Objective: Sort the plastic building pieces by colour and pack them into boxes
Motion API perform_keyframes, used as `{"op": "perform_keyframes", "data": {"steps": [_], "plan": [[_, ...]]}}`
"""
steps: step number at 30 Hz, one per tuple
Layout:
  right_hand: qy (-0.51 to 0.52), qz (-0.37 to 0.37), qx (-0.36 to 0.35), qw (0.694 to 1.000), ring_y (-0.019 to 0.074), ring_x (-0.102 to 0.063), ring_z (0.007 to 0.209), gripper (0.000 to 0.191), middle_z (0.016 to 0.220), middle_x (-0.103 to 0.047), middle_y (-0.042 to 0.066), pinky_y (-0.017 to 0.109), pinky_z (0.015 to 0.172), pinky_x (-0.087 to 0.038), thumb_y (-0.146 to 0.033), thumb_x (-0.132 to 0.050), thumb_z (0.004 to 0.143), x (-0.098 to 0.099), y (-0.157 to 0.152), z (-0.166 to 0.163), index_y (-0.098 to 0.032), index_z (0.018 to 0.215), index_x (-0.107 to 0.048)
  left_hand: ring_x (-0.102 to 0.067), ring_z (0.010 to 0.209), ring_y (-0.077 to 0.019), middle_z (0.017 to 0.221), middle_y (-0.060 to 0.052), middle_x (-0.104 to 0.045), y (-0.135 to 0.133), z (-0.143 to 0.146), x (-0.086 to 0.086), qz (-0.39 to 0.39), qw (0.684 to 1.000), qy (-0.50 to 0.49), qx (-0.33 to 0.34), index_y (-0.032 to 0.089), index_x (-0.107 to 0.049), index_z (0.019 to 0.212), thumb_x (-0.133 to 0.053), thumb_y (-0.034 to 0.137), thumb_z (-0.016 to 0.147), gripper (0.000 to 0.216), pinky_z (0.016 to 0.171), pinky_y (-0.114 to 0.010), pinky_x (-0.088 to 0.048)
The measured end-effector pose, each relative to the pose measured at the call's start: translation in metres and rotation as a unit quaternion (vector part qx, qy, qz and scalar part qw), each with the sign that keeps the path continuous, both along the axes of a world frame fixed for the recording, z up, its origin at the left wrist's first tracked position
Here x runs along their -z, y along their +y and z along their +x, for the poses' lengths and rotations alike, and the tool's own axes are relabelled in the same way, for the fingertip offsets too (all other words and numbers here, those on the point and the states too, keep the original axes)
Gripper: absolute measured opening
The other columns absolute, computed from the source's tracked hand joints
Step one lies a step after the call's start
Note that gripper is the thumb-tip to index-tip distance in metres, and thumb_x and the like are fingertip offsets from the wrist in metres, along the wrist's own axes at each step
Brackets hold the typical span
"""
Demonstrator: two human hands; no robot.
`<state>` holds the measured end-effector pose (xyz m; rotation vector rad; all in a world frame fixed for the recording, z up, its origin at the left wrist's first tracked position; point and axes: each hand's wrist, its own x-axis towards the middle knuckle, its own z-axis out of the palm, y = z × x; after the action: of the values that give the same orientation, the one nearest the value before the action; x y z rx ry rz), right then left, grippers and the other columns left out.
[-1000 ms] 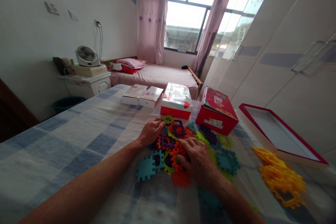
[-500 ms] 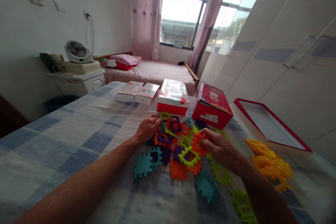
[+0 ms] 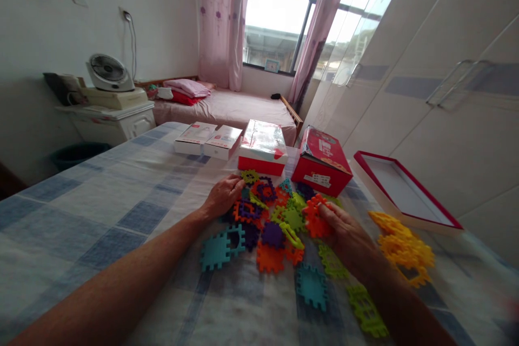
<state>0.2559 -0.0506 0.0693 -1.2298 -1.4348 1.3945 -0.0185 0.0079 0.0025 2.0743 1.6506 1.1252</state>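
A heap of toothed foam puzzle tiles [image 3: 270,221] in orange, purple, green and teal lies on the blue checked tablecloth [image 3: 121,200]. My left hand [image 3: 222,196] rests on the heap's left edge, fingers curled over tiles there. My right hand [image 3: 343,227] is at the heap's right side, fingers pinched on an orange tile [image 3: 315,217] lifted a little off the cloth. A teal tile [image 3: 215,248] lies in front of my left hand, another teal tile [image 3: 311,284] and green ones [image 3: 365,311] lie by my right forearm.
A separate pile of yellow tiles [image 3: 401,248] lies at the right. Behind the heap stand two red boxes [image 3: 261,148] [image 3: 322,162], two flat white boxes [image 3: 206,140] and an open red-rimmed lid [image 3: 401,192]. Wardrobe doors rise at the right; a bed and nightstand with fan [image 3: 107,73] are beyond.
My right hand moved from the middle of the heap to its right side and picked up an orange tile. Tiles spread out. My left hand stayed in place.
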Motion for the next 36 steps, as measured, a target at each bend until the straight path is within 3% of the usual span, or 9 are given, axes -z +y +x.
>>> {"op": "perform_keyframes", "data": {"steps": [2, 4, 7, 9, 17, 22, 28, 31, 36], "plan": [[-0.002, 0.016, -0.007, 1.0, 0.0152, -0.059, 0.071, 0.028, 0.085, -0.062, 0.001, 0.028, 0.064, -0.047, -0.048, -0.047, 0.083, 0.0, 0.001, -0.003, -0.022, 0.093, -0.051, -0.061, 0.09, -0.0184, 0.097, -0.006, -0.066, 0.0, 0.0, 0.0, 0.001, 1.0, -0.001, 0.003, 0.019, -0.068, 0.084, -0.03, 0.038, 0.091, 0.042, 0.084, -0.027, -0.044], [-0.108, 0.075, -0.03, 0.991, 0.0142, -0.056, 0.068, 0.024, 0.078, -0.059, 0.0, 0.027, 0.063, -0.044, -0.045, -0.045, 0.085, -0.001, 0.001, -0.001, -0.022, 0.085, -0.051, -0.061, 0.091, -0.0185, 0.098, -0.006, -0.066, 0.0, 0.0, 0.0, -0.001, 1.0, -0.002, 0.002, 0.019, -0.068, 0.084, -0.031, 0.038, 0.091, 0.042, 0.084, -0.027, -0.044], [-0.318, 0.167, -0.083, 0.93, 0.0126, -0.05, 0.062, 0.022, 0.067, -0.053, -0.002, 0.025, 0.058, -0.037, -0.037, -0.044, 0.086, 0.0, -0.004, 0.009, -0.021, 0.072, -0.049, -0.061, 0.091, -0.0182, 0.096, -0.005, -0.067, 0.0, 0.0, 0.0, 0.0, 1.0, -0.002, 0.001, 0.019, -0.067, 0.085, -0.031, 0.038, 0.091, 0.041, 0.085, -0.027, -0.044], [-0.393, 0.182, -0.108, 0.895, 0.0124, -0.049, 0.061, 0.021, 0.066, -0.053, -0.002, 0.025, 0.057, -0.035, -0.032, -0.041, 0.087, 0.005, -0.01, 0.014, -0.021, 0.069, -0.046, -0.061, 0.09, -0.0183, 0.095, -0.005, -0.067, 0.0, 0.0, 0.0, 0.003, 1.0, 0.0, 0.002, 0.019, -0.067, 0.084, -0.031, 0.037, 0.091, 0.04, 0.084, -0.027, -0.044], [-0.448, 0.233, -0.088, 0.859, 0.0176, -0.052, 0.079, 0.004, 0.084, -0.055, 0.004, 0.031, 0.072, -0.041, -0.018, -0.041, 0.078, 0.034, -0.023, -0.003, -0.021, 0.079, -0.043, -0.062, 0.088, -0.0182, 0.093, -0.006, -0.066, 0.0, 0.001, 0.0, 0.009, 1.0, 0.003, 0.007, 0.018, -0.067, 0.08, -0.031, 0.034, 0.091, 0.041, 0.083, -0.027, -0.044], [-0.406, 0.257, -0.1, 0.871, 0.0169, -0.051, 0.083, 0.018, 0.088, -0.052, 0.004, 0.029, 0.075, -0.041, -0.007, -0.041, 0.07, 0.029, -0.025, -0.009, -0.021, 0.08, -0.043, -0.061, 0.09, -0.0173, 0.096, -0.004, -0.066, 0.001, -0.001, 0.001, 0.004, 1.0, 0.01, 0.012, 0.02, -0.067, 0.08, -0.033, 0.034, 0.09, 0.039, 0.085, -0.026, -0.044], [-0.362, 0.323, 0.024, 0.874, 0.0193, -0.052, 0.086, 0.015, 0.093, -0.053, 0.006, 0.033, 0.079, -0.043, -0.014, -0.043, 0.079, 0.023, -0.016, -0.007, -0.021, 0.092, -0.045, -0.062, 0.09, -0.0184, 0.097, -0.005, -0.067, 0.002, 0.0, 0.0, 0.004, 1.0, -0.002, 0.004, 0.019, -0.068, 0.083, -0.032, 0.037, 0.09, 0.041, 0.085, -0.027, -0.044], [-0.323, 0.289, 0.064, 0.899, 0.0181, -0.055, 0.081, 0.016, 0.088, -0.057, 0.004, 0.032, 0.077, -0.044, -0.018, -0.046, 0.08, 0.02, -0.012, 0.003, -0.021, 0.095, -0.046, -0.062, 0.091, -0.0188, 0.1, -0.005, -0.067, 0.001, 0.0, -0.002, -0.011, 1.0, -0.001, 0.008, 0.02, -0.068, 0.086, -0.03, 0.042, 0.089, 0.044, 0.086, -0.028, -0.044], [-0.148, 0.178, 0.168, 0.958, 0.0136, -0.057, 0.07, 0.035, 0.089, -0.058, 0.002, 0.027, 0.064, -0.048, -0.037, -0.049, 0.082, 0.011, -0.013, 0.051, -0.019, 0.113, -0.045, -0.062, 0.097, -0.0236, 0.108, -0.006, -0.065, 0.003, -0.006, 0.002, -0.041, 0.999, 0.004, 0.003, 0.02, -0.068, 0.084, -0.031, 0.049, 0.085, 0.046, 0.089, -0.031, -0.045]]}}
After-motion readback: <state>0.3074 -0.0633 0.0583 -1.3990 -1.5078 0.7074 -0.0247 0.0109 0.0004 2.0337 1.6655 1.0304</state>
